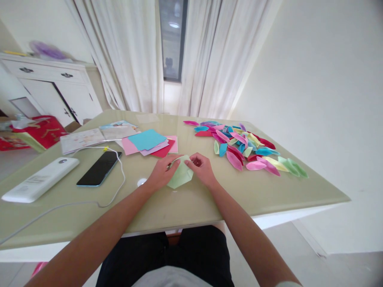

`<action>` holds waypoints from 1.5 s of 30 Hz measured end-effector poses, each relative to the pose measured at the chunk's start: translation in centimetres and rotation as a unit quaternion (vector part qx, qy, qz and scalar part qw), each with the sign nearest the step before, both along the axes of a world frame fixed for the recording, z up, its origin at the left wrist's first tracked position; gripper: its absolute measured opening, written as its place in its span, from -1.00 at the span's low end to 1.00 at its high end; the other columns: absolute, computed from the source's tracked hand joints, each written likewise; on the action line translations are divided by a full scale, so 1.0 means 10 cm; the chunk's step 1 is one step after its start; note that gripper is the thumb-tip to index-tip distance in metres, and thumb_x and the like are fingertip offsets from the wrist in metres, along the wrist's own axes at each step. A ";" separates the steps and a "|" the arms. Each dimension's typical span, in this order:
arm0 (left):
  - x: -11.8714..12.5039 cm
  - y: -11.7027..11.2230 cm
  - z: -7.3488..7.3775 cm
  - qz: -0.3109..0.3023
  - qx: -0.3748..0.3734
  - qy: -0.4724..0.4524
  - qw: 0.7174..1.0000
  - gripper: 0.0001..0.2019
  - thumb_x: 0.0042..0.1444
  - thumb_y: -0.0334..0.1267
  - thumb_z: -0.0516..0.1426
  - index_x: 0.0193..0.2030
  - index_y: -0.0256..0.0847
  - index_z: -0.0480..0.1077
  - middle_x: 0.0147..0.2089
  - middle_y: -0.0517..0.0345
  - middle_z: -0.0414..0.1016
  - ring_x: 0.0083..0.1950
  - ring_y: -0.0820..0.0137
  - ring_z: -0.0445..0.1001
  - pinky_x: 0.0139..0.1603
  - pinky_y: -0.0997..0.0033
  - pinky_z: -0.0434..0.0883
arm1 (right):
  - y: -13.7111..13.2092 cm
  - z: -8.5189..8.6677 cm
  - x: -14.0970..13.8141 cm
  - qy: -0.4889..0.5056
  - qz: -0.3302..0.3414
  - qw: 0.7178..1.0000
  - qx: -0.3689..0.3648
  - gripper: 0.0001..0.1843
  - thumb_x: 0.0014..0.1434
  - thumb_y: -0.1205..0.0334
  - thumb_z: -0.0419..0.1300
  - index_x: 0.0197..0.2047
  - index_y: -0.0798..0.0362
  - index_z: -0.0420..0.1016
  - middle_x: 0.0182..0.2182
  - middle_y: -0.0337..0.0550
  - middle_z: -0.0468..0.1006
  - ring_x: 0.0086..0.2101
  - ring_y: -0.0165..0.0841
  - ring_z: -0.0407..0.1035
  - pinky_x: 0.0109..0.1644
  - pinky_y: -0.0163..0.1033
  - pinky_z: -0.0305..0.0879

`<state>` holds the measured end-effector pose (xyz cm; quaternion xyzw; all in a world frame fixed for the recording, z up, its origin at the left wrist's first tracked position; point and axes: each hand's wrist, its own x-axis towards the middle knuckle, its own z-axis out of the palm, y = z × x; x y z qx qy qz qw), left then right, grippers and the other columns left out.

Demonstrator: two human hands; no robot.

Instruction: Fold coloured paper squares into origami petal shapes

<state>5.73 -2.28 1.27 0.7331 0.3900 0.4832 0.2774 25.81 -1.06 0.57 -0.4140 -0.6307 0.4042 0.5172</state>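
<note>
The light green paper sheet [180,176] is pinched at its far edge by the left hand [160,172] and right hand [202,168]. Its point is directed near, midway between them.

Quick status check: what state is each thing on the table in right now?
light green paper: partly folded, held by both hands.
left hand: gripping the paper's left upper edge.
right hand: gripping its right upper edge.
phone: face up, screen dark.
coloured paper squares: unfolded, stacked.
folded paper pieces: folded, heaped loosely.
curtains: parted.
</note>
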 end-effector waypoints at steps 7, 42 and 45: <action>-0.01 -0.01 0.01 0.013 0.061 0.031 0.998 -0.70 0.39 -0.11 0.11 0.07 -0.10 0.62 0.07 0.01 0.67 0.13 0.17 0.58 0.26 0.13 0.43 | -0.06 0.04 -0.03 -0.012 0.050 0.998 0.024 -0.67 0.13 -0.06 0.46 -0.33 0.03 0.59 -0.57 -0.33 0.39 -0.55 -0.45 0.17 -0.46 -0.29 0.07; -0.07 0.01 0.07 0.015 -0.050 -0.054 0.997 -0.66 0.29 -0.08 0.19 0.09 -0.21 0.57 -0.03 0.01 0.70 -0.07 0.21 0.65 -0.10 0.28 0.56 | -0.17 0.14 0.01 -0.118 0.139 0.974 0.135 -0.44 0.10 -0.13 0.49 0.07 -0.08 0.51 0.02 -0.08 0.49 -0.18 -0.28 0.48 -0.19 -0.20 0.41; -0.08 0.02 0.09 -0.001 -0.068 -0.070 0.995 -0.64 0.25 0.00 0.25 0.02 -0.21 0.61 -0.09 0.03 0.72 -0.09 0.20 0.65 -0.11 0.28 0.57 | -0.17 0.15 0.02 -0.119 0.149 0.972 0.139 -0.52 0.19 -0.13 0.43 0.06 -0.07 0.54 -0.03 -0.08 0.51 -0.18 -0.28 0.47 -0.19 -0.20 0.41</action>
